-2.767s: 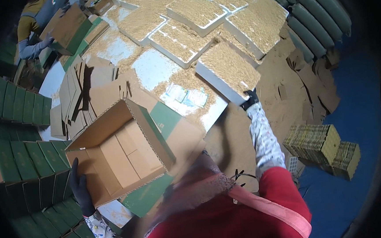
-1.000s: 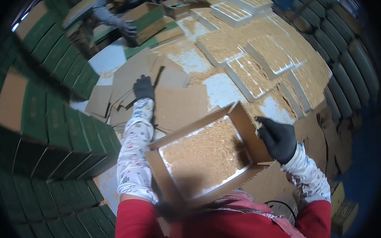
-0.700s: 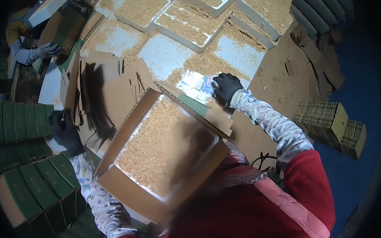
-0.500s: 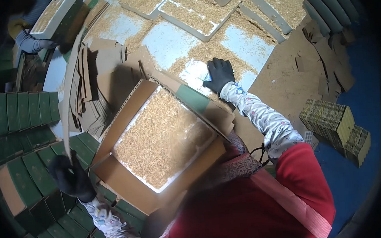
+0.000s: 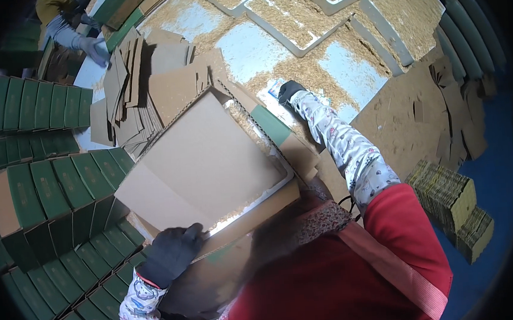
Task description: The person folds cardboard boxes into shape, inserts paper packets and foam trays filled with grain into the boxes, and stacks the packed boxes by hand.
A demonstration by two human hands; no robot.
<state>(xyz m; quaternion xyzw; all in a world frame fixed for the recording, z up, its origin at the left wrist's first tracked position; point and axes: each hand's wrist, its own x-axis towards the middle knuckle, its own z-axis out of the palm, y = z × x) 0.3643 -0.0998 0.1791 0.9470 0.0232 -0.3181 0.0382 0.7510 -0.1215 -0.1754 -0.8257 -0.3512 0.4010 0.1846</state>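
In front of me an open cardboard box (image 5: 244, 235) stands tilted. Inside it is a white foam tray (image 5: 276, 182) filled with wood shavings (image 5: 248, 125). A creased flat cardboard sheet (image 5: 202, 146) lies over most of the tray, leaving shavings showing along the right and near edges. My left hand (image 5: 171, 255), in a dark glove, is closed on the sheet's near corner at the box rim. Beyond the box my right hand (image 5: 290, 92), also gloved, is closed at a white and blue packet (image 5: 274, 91) on the table. Its fingertips are partly hidden.
Several shavings-filled foam trays (image 5: 294, 20) stand at the back. Loose cardboard pieces (image 5: 127, 92) pile up left of the box. Green boxes (image 5: 56, 186) are stacked at the left. Corrugated yellowish bundles (image 5: 449, 200) stand at the right. Another person's gloved hand (image 5: 91, 49) shows far left.
My left hand has brought the cardboard sheet from the left side down over the tray, coming nearer to me. My right hand's spread fingers have curled in at the white packet. The co-worker's tray has left view.
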